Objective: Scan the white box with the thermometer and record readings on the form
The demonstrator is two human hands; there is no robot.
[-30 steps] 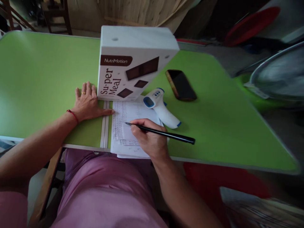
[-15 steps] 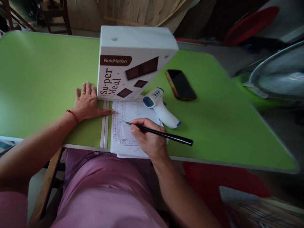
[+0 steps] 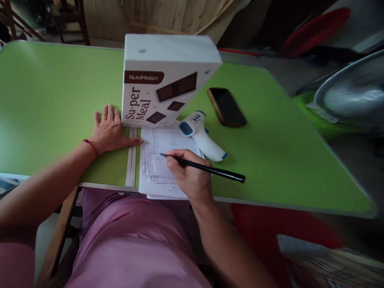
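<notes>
My right hand [image 3: 192, 174] is closed around a black pen [image 3: 222, 172], its tip at the written-on sheets of paper [image 3: 150, 150]. Lines of handwriting cover the left part of the top sheet. My left hand [image 3: 109, 130] lies flat on the green table [image 3: 54, 100], fingers spread, the thumb reaching to the papers' left edge. Just beyond the papers stands a white box [image 3: 144, 100] with brown print, close to my left fingertips. A white and blue infrared thermometer [image 3: 202, 138] lies at the papers' upper right, partly over them.
A smartphone [image 3: 227, 107] in a brown case lies right of the box. Beyond the table's right edge are a mesh-like round cover [image 3: 351, 92] and a red round object [image 3: 318, 32]. A wooden chair [image 3: 72, 22] stands behind the far edge.
The pen tip has shifted slightly to the right across the paper with my right hand. My left hand stays flat in place, and the view has moved a little.
</notes>
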